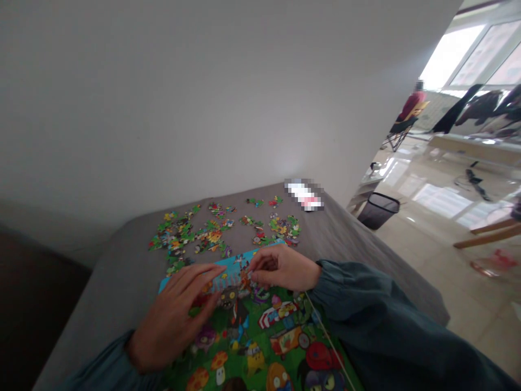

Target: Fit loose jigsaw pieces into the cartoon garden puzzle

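No legible txt, labels, brands or nos. anywhere. Puzzle board [260, 336] under the left hand [175, 320] and right hand [280, 269] shows cartoon art only, no words. Flat item [304, 195] beyond the right hand is pixelated, unreadable.

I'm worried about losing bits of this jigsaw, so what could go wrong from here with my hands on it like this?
The loose pieces lie scattered on the grey cloth beyond the puzzle; a reaching sleeve could sweep some off. The left hand lies flat on the joined part, so sliding it might pull pieces apart. The right hand pinches near the top edge; pressing a wrong fit could bend a tab.
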### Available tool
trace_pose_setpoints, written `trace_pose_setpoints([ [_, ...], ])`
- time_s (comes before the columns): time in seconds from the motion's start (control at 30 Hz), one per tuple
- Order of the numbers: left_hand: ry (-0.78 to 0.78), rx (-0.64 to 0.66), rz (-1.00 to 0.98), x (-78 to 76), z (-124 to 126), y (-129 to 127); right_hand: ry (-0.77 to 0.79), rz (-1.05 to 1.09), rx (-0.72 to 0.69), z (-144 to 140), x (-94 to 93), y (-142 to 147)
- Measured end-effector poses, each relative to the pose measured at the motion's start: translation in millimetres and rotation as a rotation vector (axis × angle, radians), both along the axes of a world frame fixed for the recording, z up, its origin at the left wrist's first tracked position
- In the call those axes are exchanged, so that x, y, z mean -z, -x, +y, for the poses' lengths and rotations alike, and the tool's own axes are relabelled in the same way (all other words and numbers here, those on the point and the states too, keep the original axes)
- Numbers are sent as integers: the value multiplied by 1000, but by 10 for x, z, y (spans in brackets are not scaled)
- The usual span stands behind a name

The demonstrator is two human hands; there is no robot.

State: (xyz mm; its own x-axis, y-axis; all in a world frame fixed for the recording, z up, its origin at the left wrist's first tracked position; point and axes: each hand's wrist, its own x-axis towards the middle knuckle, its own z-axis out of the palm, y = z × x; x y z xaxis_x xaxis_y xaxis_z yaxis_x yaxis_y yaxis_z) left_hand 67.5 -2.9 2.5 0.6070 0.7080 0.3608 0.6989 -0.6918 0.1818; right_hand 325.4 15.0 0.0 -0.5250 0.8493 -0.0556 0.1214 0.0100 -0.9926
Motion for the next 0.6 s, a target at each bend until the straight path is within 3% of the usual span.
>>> trace_pose_setpoints([
  [0.23,64,-11,31,-7,168,235,-26,-3,69,123,-60,-221],
  [0.37,113,-23,58,-29,248,383,-35,-68,33,106,-17,-219],
  [0.6,186,-139,160,177,226,384,30,-112,-89,5,50,-7],
])
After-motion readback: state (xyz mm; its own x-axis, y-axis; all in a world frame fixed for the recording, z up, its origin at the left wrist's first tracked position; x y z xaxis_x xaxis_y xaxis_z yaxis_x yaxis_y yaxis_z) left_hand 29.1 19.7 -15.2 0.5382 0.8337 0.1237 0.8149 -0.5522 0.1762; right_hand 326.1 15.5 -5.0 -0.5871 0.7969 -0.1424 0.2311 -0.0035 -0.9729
